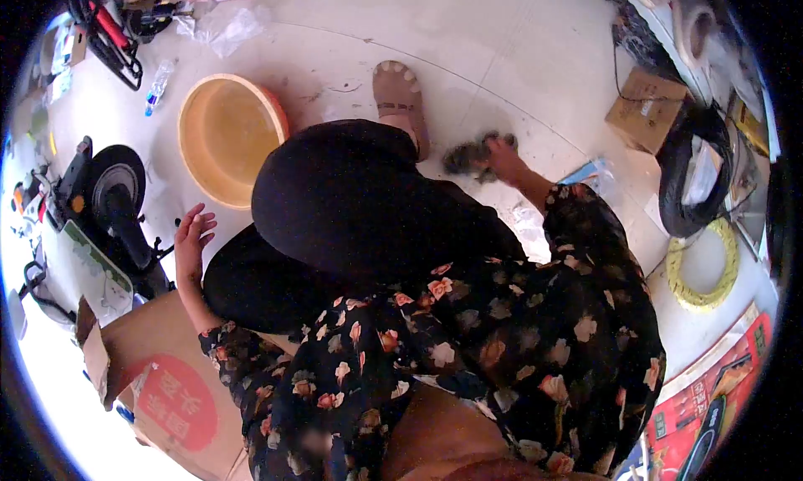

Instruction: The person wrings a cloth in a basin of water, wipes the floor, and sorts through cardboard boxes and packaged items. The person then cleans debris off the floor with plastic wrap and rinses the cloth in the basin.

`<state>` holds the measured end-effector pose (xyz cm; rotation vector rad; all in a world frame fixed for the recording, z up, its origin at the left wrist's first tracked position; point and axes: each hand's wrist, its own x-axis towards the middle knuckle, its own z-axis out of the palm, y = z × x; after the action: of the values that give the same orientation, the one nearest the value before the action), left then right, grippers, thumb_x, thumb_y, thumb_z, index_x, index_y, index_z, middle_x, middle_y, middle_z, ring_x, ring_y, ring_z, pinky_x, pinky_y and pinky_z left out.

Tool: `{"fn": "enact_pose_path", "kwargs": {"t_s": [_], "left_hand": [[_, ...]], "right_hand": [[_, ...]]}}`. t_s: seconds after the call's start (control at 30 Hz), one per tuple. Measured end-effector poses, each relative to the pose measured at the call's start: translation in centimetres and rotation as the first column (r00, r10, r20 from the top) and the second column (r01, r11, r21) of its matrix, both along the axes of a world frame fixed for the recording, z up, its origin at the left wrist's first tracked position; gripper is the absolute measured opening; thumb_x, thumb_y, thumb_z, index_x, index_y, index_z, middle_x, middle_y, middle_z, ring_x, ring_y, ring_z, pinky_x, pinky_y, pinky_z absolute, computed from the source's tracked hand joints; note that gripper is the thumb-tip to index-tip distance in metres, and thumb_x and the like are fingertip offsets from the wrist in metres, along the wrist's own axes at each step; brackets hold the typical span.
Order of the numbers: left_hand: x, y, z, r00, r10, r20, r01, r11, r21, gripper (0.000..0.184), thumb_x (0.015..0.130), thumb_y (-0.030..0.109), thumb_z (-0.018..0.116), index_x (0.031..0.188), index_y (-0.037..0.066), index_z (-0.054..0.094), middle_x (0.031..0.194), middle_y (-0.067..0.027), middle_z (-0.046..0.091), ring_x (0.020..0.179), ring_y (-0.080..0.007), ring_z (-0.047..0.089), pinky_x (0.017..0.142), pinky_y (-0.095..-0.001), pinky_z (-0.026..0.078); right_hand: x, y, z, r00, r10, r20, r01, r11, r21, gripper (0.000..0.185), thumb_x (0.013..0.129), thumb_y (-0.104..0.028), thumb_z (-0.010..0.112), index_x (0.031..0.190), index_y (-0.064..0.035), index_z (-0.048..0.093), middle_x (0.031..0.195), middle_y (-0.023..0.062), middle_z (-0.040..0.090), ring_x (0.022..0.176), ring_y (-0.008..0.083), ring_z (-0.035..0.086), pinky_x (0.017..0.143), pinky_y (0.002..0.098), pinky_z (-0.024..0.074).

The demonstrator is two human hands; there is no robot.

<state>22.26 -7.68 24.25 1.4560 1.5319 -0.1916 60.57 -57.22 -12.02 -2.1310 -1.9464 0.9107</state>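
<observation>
In the head view my right hand (505,161) presses a crumpled dark grey-green rag (465,158) against the pale floor, fingers curled over it. Smudges mark the floor around it. My left hand (193,232) hangs in the air by my knee, its fingers apart and nothing in them. Just beyond that hand stands an orange plastic basin (272,113) with shallow, yellowish-looking contents. My foot in a brown shoe (399,92) rests between the basin and the rag.
A large cardboard box (222,360) lies at lower left, near a parked scooter (117,192). A plastic bottle (157,88) lies behind the basin. On the right are a small carton (644,109), a black tyre (673,205) and a yellow-wrapped ring (679,284).
</observation>
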Motion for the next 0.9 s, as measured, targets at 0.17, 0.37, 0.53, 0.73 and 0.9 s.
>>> {"fn": "enact_pose_path", "kwargs": {"t_s": [0.17,0.37,0.53,0.73,0.9], "left_hand": [[-1.2,-0.4,-0.5,0.998,0.030,0.050,-0.030,1.000,-0.008,0.038,0.096,0.030,0.048,0.127,0.008,0.051,0.108,-0.0057,0.062,0.096,-0.0141,0.058,0.081,-0.0269,0.045],[-1.3,0.4,-1.1,0.996,0.040,0.078,-0.038,0.999,-0.020,0.038,0.098,0.028,0.046,0.129,0.007,0.050,0.109,-0.0056,0.062,0.095,-0.0133,0.058,0.080,-0.0258,0.046],[-1.1,-0.1,-1.2,0.979,-0.205,-0.024,0.206,0.976,0.070,0.039,0.098,0.027,0.045,0.130,0.006,0.048,0.109,-0.0060,0.062,0.094,-0.0134,0.059,0.078,-0.0251,0.046],[-1.2,0.5,-1.5,0.962,-0.273,-0.027,0.274,0.958,0.086,0.040,0.097,0.029,0.046,0.131,0.007,0.048,0.109,-0.0064,0.062,0.095,-0.0133,0.059,0.079,-0.0256,0.046],[0.8,1.2,-1.2,0.997,-0.081,-0.004,0.081,0.997,-0.008,0.041,0.097,0.032,0.046,0.131,0.008,0.048,0.110,-0.0047,0.062,0.095,-0.0133,0.059,0.079,-0.0252,0.046]], "right_hand": [[1.8,-3.2,0.3,0.624,-0.436,-0.648,0.438,0.882,-0.171,0.043,0.085,-0.014,0.054,0.122,-0.0368,0.059,0.124,0.0177,0.047,0.116,0.0379,0.043,0.100,0.0475,0.0349],[17.8,5.6,-1.4,0.786,-0.598,-0.157,0.616,0.737,0.280,0.056,0.081,-0.006,0.055,0.128,-0.0373,0.053,0.116,0.0193,0.052,0.101,0.0364,0.054,0.088,0.0454,0.0460],[19.5,5.3,-2.4,0.673,-0.665,0.323,0.621,0.746,0.241,0.060,0.076,-0.002,0.057,0.124,-0.0368,0.054,0.120,0.0177,0.048,0.104,0.0380,0.049,0.089,0.0476,0.0454],[5.5,-8.1,-3.4,0.769,-0.616,0.170,0.576,0.783,0.234,0.035,0.074,-0.008,0.061,0.105,-0.0257,0.064,0.121,0.0184,0.048,0.104,0.0389,0.049,0.087,0.0455,0.0427],[-6.5,-16.9,-4.2,0.830,-0.554,0.066,0.558,0.818,-0.139,0.027,0.074,-0.025,0.068,0.099,-0.0156,0.064,0.099,0.0168,0.054,0.099,0.0376,0.052,0.084,0.0450,0.0442]]}}
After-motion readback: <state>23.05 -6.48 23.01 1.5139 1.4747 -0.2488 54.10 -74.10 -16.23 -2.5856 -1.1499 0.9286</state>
